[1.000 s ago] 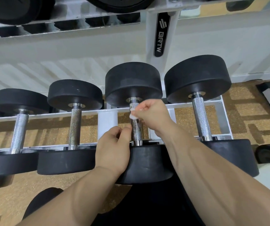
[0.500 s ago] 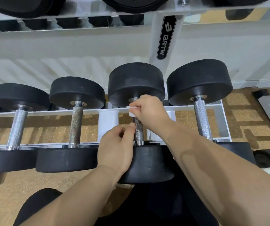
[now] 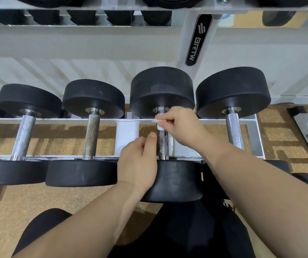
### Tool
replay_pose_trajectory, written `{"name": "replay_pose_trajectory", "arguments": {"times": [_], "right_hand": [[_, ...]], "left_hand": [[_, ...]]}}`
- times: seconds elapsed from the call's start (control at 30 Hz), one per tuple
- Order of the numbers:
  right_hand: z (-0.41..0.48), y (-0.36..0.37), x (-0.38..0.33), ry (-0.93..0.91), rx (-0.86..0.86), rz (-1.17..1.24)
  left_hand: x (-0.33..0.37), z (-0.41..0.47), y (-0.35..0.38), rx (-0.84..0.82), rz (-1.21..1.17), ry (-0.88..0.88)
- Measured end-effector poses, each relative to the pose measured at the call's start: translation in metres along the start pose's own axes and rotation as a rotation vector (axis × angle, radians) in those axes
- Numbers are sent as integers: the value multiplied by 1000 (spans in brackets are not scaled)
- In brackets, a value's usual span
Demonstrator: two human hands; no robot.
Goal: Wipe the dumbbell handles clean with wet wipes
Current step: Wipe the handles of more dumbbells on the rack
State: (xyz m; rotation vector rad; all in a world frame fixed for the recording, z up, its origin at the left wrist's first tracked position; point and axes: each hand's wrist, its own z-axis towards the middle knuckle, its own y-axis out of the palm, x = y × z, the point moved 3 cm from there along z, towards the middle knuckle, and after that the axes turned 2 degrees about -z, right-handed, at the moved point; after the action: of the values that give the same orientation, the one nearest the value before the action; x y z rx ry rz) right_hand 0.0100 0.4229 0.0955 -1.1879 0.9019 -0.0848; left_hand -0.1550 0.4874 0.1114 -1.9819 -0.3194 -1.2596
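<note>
Head view: right hand (image 3: 183, 125) pinches white wet wipe (image 3: 159, 126) round knurled steel dumbbell handle (image 3: 162, 144), grip of left hand (image 3: 138, 164) unclear; best wiped full-length, twisting.

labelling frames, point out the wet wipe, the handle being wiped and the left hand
wet wipe (image 3: 160, 127): head view, white fold
handle (image 3: 162, 144): head view, knurled middle
left hand (image 3: 137, 164): head view, back of hand

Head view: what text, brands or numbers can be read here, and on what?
"BRTW", running vertically on the black label on the white rack upright.
Pale mark on the dark clothing: too blurred to read.
Dumbbells: no numbers visible.
</note>
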Motion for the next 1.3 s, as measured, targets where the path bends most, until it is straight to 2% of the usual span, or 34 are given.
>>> {"name": "replay_pose_trajectory", "arguments": {"times": [0.13, 0.17, 0.23, 0.33, 0.4, 0.47, 0.53, 0.63, 0.7, 0.83, 0.9, 0.93, 1.0, 1.07, 1.1, 1.17, 1.3], "right_hand": [[-27, 3, -4, -112, -328, 26], [-26, 1, -5, -130, -365, 20], [-13, -3, -7, -143, -296, 11], [8, -3, -5, -19, -57, -50], [8, 3, -4, 23, -3, -63], [-5, 6, -6, -74, -83, -35], [-25, 4, -9, -192, -249, -26], [-29, -1, -11, -254, -414, -65], [-11, -1, -12, -279, -370, -121], [18, -6, -5, -172, -78, -226], [7, -3, -5, -181, -76, -177], [-2, -2, -7, -216, -135, -127], [-22, 0, -10, -263, -365, -47], [-31, 1, -14, -252, -585, -49], [-30, 2, -16, -257, -631, -81], [-13, 2, -22, -289, -578, -200], [26, -10, -29, -204, -235, -530]], "left_hand": [[-2, 1, 0, 14, -3, 12], [-1, 1, 0, 13, 0, 12], [-1, 1, 1, 12, -2, 5], [-1, 1, 1, 13, -7, 9], [-1, 1, 0, 24, -20, 10], [-2, 1, 0, 31, -30, 3], [-2, 2, 1, 37, -48, -4], [-2, 2, 0, 41, -66, -5], [-3, 1, 0, 42, -79, -3], [-4, 2, 0, 35, -77, 9], [-4, 3, 1, 30, -76, 17], [-4, 3, 1, 24, -79, 22], [-5, 4, 1, 25, -80, 38], [-8, 5, 1, 58, -139, 33], [-10, 5, 1, 90, -202, 12], [-14, 4, 0, 151, -332, -43], [-18, 4, 0, 186, -391, -63]]}}
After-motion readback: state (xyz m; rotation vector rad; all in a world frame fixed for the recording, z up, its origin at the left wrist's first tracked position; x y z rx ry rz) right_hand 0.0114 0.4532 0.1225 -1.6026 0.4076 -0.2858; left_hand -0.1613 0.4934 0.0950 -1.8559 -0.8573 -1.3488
